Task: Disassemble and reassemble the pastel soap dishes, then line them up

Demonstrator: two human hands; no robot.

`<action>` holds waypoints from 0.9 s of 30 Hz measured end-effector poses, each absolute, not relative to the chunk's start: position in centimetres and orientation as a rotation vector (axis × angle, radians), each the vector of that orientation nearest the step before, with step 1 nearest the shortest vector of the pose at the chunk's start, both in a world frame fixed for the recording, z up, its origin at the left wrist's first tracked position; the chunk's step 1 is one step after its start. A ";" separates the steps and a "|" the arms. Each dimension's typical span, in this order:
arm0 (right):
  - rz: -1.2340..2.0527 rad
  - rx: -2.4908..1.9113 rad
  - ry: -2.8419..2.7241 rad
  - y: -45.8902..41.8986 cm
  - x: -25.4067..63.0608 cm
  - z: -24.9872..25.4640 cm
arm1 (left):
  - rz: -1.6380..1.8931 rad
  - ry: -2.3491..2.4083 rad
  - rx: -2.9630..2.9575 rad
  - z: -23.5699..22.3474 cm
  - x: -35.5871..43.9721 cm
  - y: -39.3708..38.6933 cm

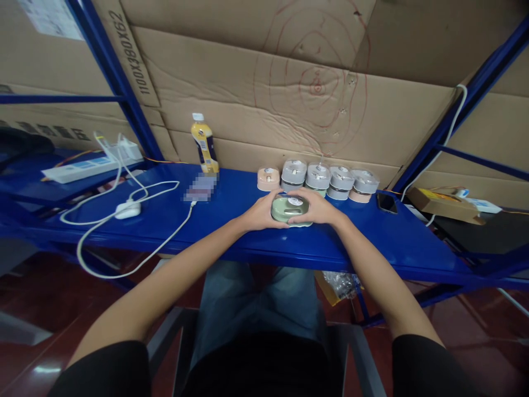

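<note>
Starting at the left of the frame, there's a white power strip [95,167], and below it a white cable [107,277] loops round a white adapter [128,209] on the blue table [235,193]. A yellow bottle [204,144] stands upright left of centre, with a blurred-out patch [201,187] just below it, the cable running up to its edge.

Now the middle, and here's the action: my left hand [262,212] is curled round the left end of the green container [289,206], fingers bent over the far side, thumb along the near side. The container sits just right of the frame's centre, its long axis running roughly left to right, straight from one palm to the other. So it lies to the right of my left fingers and to the left of my right ones; neither hand is nearer, both are touching. And my right hand [316,204] has the other end, fingers closed over the far edge, thumb at the front. Is the base resting on the table or just off it? I can't tell.

Just beyond my knuckles, a row of lidded containers [318,176] stretches rightward, beginning with a peach one [268,179]. Further right lies a dark phone [387,203], then an open cardboard box [444,205] near the right edge.
</note>
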State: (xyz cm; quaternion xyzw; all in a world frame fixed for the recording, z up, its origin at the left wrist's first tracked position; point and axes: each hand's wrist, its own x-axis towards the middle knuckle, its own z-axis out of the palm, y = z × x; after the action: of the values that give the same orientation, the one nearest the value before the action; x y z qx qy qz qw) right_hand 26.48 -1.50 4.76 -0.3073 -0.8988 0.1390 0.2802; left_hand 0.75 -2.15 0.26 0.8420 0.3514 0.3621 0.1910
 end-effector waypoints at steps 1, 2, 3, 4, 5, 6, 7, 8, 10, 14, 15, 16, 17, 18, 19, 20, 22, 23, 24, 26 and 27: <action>0.370 -0.821 -2.412 -1.4 26.5 4.7 | 1.016 0.978 2.358 0.3 0.8 -2.1; 0.368 -0.817 -2.414 -1.4 26.5 4.7 | 1.016 0.974 2.349 0.3 0.8 -2.1; 0.366 -0.813 -2.416 -1.4 26.5 4.6 | 1.020 0.976 2.340 0.3 0.9 -2.0; 0.365 -0.806 -2.416 -1.5 26.5 4.6 | 1.023 0.982 2.333 0.2 0.9 -2.0; 0.366 -0.797 -2.415 -1.5 26.5 4.6 | 1.026 0.991 2.329 0.2 0.9 -1.9; 0.368 -0.788 -2.415 -1.5 26.4 4.6 | 1.029 1.000 2.329 0.2 0.9 -1.9; 0.370 -0.781 -2.415 -1.5 26.4 4.7 | 1.030 1.006 2.331 0.2 0.9 -1.9; 0.374 -0.778 -2.414 -1.5 26.4 4.7 | 1.032 1.008 2.335 0.2 0.9 -1.8; 0.385 -0.786 -2.408 -1.3 26.4 4.6 | 1.045 0.997 2.344 0.3 0.9 -1.8; 0.432 -0.818 -2.405 -0.5 26.7 4.0 | 1.050 0.962 2.369 0.5 1.1 -1.8; 0.446 -0.833 -2.405 -0.2 26.7 3.8 | 1.037 0.960 2.372 0.6 1.2 -1.8; 0.459 -0.851 -2.406 0.0 26.8 3.5 | 1.024 0.964 2.374 0.6 1.3 -1.7; 0.467 -0.867 -2.408 0.2 26.8 3.3 | 1.013 0.969 2.374 0.5 1.3 -1.7; 0.471 -0.881 -2.413 0.4 26.8 3.1 | 1.003 0.975 2.374 0.5 1.3 -1.6; 0.472 -0.891 -2.419 0.5 26.8 3.0 | 0.995 0.983 2.376 0.4 1.3 -1.6; 0.471 -0.900 -2.416 0.5 26.9 3.1 | 0.992 0.996 2.381 0.3 1.2 -1.6; 0.455 -0.916 -2.342 0.6 27.3 3.6 | 1.012 1.035 2.390 0.4 0.9 -1.7; 0.421 -0.927 -2.256 0.6 27.8 4.0 | 1.043 1.067 2.388 0.5 0.6 -1.8; 0.361 -0.947 -2.136 0.7 28.4 4.5 | 1.090 1.114 2.377 0.6 0.4 -1.8; 0.163 -1.024 -1.814 1.3 30.5 5.7 | 1.237 1.257 2.308 1.3 0.0 -1.4; 0.044 -1.093 -1.630 1.8 31.8 6.1 | 1.328 1.356 2.242 1.7 -0.1 -0.9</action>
State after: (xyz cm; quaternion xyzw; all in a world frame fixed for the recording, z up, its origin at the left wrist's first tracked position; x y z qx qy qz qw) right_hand 31.78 1.82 6.13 -0.4630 -0.6902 0.0188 0.5557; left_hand -0.11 -0.89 1.73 0.7593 0.4592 0.4497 0.1018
